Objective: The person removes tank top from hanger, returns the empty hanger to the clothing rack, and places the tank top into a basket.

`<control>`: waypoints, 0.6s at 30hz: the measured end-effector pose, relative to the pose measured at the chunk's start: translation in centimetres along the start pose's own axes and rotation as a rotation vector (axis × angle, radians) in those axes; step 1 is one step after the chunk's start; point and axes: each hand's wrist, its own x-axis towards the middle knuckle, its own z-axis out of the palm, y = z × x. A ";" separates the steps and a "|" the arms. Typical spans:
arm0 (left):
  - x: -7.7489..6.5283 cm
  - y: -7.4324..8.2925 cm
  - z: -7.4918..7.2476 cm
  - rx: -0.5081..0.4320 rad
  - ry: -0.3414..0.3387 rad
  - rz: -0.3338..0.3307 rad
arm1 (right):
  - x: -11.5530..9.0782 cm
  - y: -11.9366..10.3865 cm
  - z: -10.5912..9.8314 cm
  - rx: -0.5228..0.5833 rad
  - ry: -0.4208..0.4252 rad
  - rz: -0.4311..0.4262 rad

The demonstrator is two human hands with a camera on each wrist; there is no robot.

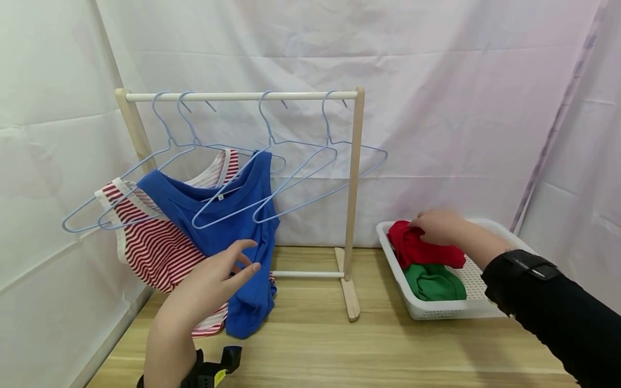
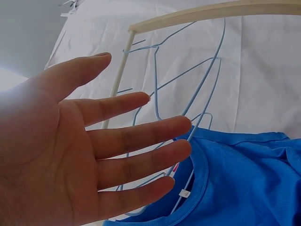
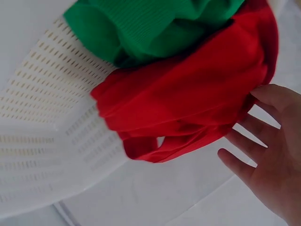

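Note:
My right hand [image 1: 440, 225] pinches the edge of a red garment [image 1: 406, 243] at the far side of a white basket [image 1: 439, 310]. In the right wrist view the thumb lies on top of the red cloth and the fingers go behind it. A folded green garment [image 1: 434, 283] lies against the red one in the basket. My left hand [image 1: 213, 280] is held with fingers extended in front of a blue tank top [image 1: 249, 215], holding nothing. The blue top hangs on a light-blue wire hanger [image 1: 181, 153], and a red-and-white striped top [image 1: 160, 253] hangs behind it.
A wooden rack [image 1: 356, 178] with a white rail [image 1: 233, 97] stands on the wood-grain table [image 1: 315, 345]. Bare wire hangers [image 1: 296, 186] hang toward its right end, one reaching past the post. White cloth [image 1: 436, 108] encloses the back and sides.

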 end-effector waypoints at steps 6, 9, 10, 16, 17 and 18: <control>0.2 -0.1 0.0 0.000 0.011 0.003 | -0.5 -2.5 -0.5 0.083 -0.024 -0.061; 0.5 -0.2 0.1 0.008 0.028 0.018 | -0.9 -3.3 -0.7 0.106 -0.015 -0.048; 0.6 -0.3 0.2 0.011 0.036 0.023 | -1.0 -3.5 -0.8 0.119 -0.013 -0.040; 1.1 -1.1 0.3 0.067 0.138 0.063 | -2.0 -4.9 -1.8 0.155 0.017 0.031; 1.2 -1.3 0.3 0.083 0.161 0.070 | -2.2 -5.2 -2.0 0.160 0.029 0.048; 1.3 -1.4 0.3 0.102 0.186 0.075 | -2.5 -5.5 -2.2 0.165 0.050 0.058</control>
